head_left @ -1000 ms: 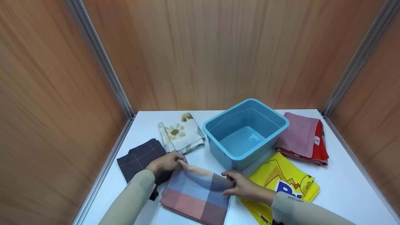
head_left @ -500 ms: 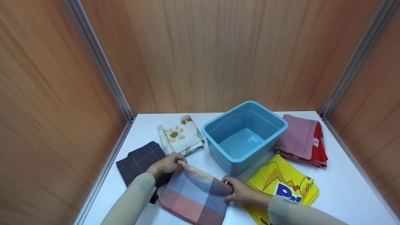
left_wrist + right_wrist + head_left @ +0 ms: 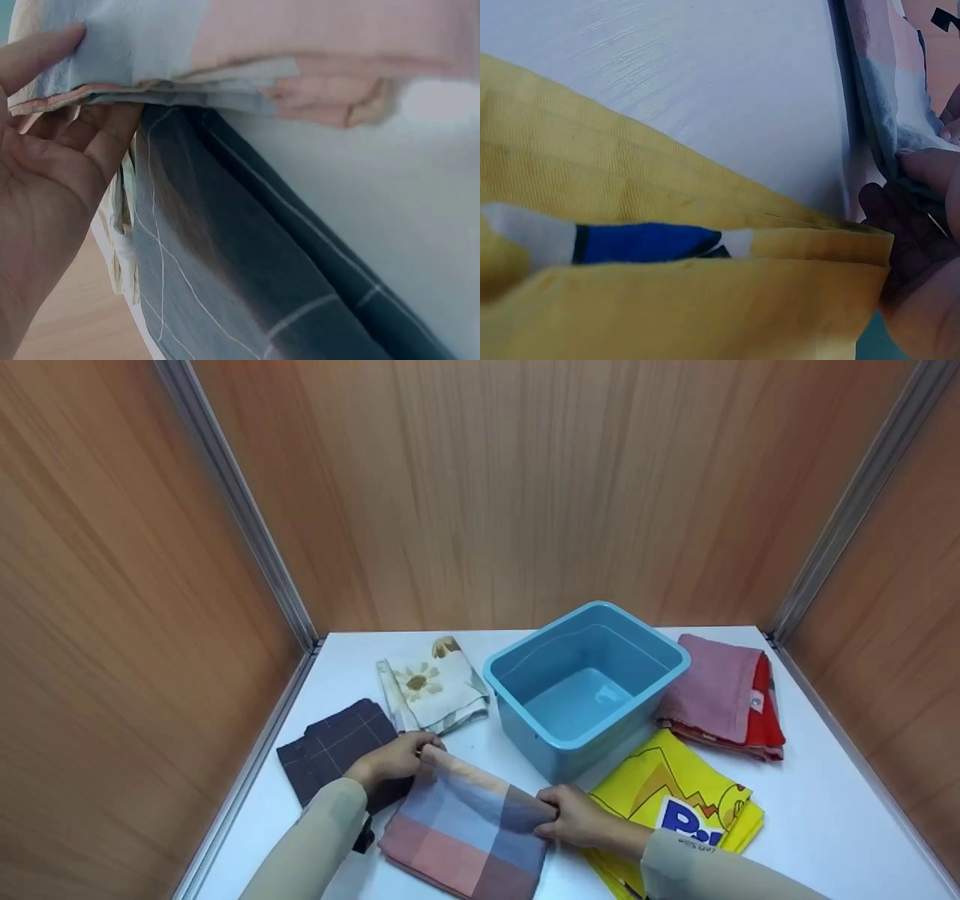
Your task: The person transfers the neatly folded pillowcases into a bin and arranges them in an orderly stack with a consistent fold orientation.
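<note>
A folded plaid cloth (image 3: 465, 825) in blue, pink and maroon lies at the front of the white table. My left hand (image 3: 394, 757) grips its far left corner; in the left wrist view the thumb lies on top of the layers and the fingers are underneath. At its right corner my right hand (image 3: 579, 816) pinches the folded edge between thumb and fingers. Beneath my left hand is a dark checked cloth (image 3: 334, 750). A folded yellow printed cloth (image 3: 660, 787) lies under and beside my right wrist.
Behind the plaid cloth stands a blue plastic tub (image 3: 551, 742) with nothing seen inside. A white flowered cloth (image 3: 442, 690) lies left of it. To its right is a folded pink and red cloth (image 3: 712, 690). Wooden panels (image 3: 480, 495) enclose the table's back and sides.
My right hand's thumb and fingers have closed on the right corner of the plaid cloth. My left hand keeps its grip, with the cloth shifted slightly left.
</note>
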A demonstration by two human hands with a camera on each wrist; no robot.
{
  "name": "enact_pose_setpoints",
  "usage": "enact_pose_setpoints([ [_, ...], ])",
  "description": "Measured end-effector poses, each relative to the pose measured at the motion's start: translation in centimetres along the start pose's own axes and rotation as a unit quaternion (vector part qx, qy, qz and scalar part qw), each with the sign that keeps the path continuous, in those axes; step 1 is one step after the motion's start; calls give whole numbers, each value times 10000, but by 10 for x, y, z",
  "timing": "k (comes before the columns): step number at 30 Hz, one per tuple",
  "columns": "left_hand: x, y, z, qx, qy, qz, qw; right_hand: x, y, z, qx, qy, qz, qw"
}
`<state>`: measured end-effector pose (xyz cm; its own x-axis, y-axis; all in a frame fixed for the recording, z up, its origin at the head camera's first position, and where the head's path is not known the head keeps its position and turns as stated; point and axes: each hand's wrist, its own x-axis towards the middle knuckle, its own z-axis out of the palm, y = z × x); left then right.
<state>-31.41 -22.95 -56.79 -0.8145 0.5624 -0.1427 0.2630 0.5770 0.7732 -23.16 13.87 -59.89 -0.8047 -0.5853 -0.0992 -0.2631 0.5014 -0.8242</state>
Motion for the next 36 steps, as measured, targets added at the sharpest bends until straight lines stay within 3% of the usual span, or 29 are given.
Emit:
enact_pose_setpoints([
  [3, -4, 1, -1, 132, -3, -393, 9991, 0, -2, -2, 106, -2, 0, 9999],
  [5, -4, 2, -2, 215, 24, -480, 9986, 0, -4, -4, 137, 17, -77, 9999],
  [19, -3, 8, -13, -329, 34, 190, 9993, -4, -26, -15, 529, 314, -399, 9973],
  [30, 1, 11, -26, -689, 315, 366, 9965, -8, -36, -13, 633, 1168, -1091, 9851],
  [36, 2, 12, -33, -1375, 657, 221, 9881, -13, -43, -14, 815, 1431, -1047, 9808],
])
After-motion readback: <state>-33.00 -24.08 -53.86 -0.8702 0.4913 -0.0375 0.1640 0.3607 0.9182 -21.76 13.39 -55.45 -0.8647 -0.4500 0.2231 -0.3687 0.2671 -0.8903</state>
